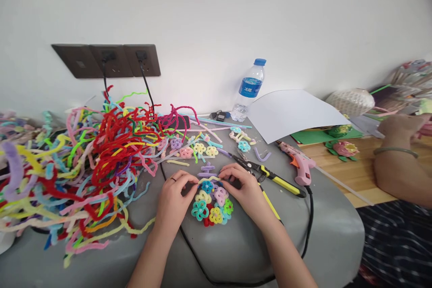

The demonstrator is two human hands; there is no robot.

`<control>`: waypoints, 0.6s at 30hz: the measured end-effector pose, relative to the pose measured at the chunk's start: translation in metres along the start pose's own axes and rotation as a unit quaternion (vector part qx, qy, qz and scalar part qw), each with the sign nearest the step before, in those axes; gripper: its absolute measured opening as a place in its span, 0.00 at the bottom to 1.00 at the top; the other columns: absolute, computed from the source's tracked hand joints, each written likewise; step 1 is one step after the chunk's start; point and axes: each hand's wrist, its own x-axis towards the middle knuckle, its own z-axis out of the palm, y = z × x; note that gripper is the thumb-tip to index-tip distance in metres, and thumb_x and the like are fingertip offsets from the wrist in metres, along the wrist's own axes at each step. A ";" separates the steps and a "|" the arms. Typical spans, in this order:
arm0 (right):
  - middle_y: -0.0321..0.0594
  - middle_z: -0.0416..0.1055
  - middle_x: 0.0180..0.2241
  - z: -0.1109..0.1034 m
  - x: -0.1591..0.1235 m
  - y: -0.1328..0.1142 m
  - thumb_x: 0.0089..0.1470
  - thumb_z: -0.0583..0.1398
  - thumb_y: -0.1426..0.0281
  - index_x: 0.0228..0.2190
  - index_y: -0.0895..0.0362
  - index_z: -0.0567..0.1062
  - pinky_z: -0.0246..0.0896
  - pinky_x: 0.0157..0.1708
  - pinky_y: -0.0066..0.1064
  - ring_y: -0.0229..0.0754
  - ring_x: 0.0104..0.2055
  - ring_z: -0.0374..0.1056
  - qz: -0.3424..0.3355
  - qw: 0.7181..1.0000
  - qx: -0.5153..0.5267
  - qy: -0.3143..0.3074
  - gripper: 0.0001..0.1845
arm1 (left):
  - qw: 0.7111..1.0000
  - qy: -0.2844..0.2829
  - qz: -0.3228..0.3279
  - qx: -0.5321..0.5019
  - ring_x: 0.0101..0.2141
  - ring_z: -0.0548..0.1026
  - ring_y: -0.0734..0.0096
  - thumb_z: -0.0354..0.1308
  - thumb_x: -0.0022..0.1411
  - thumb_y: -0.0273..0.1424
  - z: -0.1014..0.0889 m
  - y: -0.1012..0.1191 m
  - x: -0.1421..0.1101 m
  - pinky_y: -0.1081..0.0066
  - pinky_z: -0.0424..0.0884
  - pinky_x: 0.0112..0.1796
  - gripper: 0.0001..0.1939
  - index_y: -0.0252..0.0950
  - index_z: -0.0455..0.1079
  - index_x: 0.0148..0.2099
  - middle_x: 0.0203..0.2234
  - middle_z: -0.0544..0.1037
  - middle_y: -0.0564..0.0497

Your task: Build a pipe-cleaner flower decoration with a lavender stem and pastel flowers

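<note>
Between my two hands stretches a short pale yellow pipe cleaner (209,179). My left hand (177,191) pinches its left end with thumb and forefinger. At the other end, the fingers of my right hand (242,184) are pinched together on it. Just below lies a cluster of looped pipe-cleaner flowers (216,214) in blue, teal, yellow, red, green and lilac, partly hidden by my right fingers. A small purple pipe-cleaner piece (206,170) lies beyond the pipe cleaner. Pliers with yellow and black handles (283,181) rest to the right of my right hand.
A tangled heap of pipe cleaners (114,157) covers the left. Finished small flowers (199,148) lie behind my hands. A pink glue gun (300,164), a water bottle (249,92) and white paper (293,114) are at right. A black cable (197,263) crosses the grey table. Another person's arm (393,166) is far right.
</note>
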 end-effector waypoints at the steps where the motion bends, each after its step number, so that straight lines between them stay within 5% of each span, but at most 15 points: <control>1: 0.43 0.76 0.38 0.000 0.000 0.000 0.56 0.61 0.74 0.33 0.54 0.79 0.65 0.33 0.33 0.42 0.32 0.69 -0.004 1.000 0.001 0.001 0.06 | 1.000 0.000 0.000 0.000 0.30 0.72 0.69 0.58 0.62 0.25 0.000 0.000 0.000 0.71 0.69 0.33 0.06 0.41 0.74 0.35 0.32 0.79 0.53; 18: 0.43 0.76 0.36 0.004 0.001 -0.005 0.58 0.60 0.71 0.30 0.54 0.78 0.61 0.30 0.33 0.41 0.30 0.65 0.017 0.999 0.016 0.028 0.06 | 0.999 0.006 0.014 -0.032 0.27 0.72 0.71 0.55 0.62 0.26 -0.005 0.004 0.003 0.73 0.69 0.32 0.08 0.41 0.74 0.35 0.31 0.79 0.53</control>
